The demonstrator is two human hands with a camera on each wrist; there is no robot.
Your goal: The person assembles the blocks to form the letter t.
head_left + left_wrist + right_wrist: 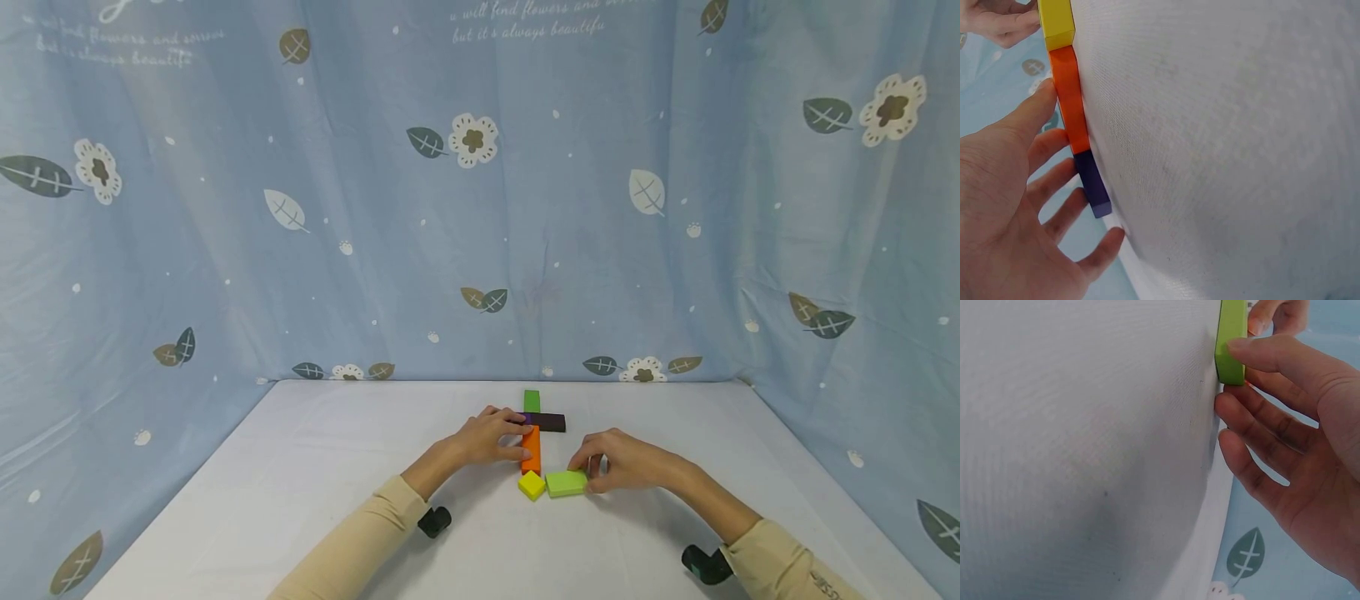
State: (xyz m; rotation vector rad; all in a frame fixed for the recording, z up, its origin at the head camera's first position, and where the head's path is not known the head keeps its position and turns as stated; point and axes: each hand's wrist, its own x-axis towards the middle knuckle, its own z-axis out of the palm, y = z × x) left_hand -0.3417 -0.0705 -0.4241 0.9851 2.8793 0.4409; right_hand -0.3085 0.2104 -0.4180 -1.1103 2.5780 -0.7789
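Observation:
Several coloured wooden-looking blocks lie on the white table. A light green block [566,483] lies flat, its right end pinched between thumb and fingers of my right hand [626,460]. Just left of it is a yellow block [532,485], turned cornerwise. Behind that, an orange block [532,454] points away from me, with my left hand [486,437] along its left side. In the left wrist view, the thumb touches the orange block and spread fingers reach to a purple block [1092,184]. Beyond are a dark, nearly black block [552,422] and a green block [532,401].
A blue curtain [390,208] with leaf and flower prints hangs behind the table [315,467] and on both sides. Black wrist devices [435,522] hang below each sleeve.

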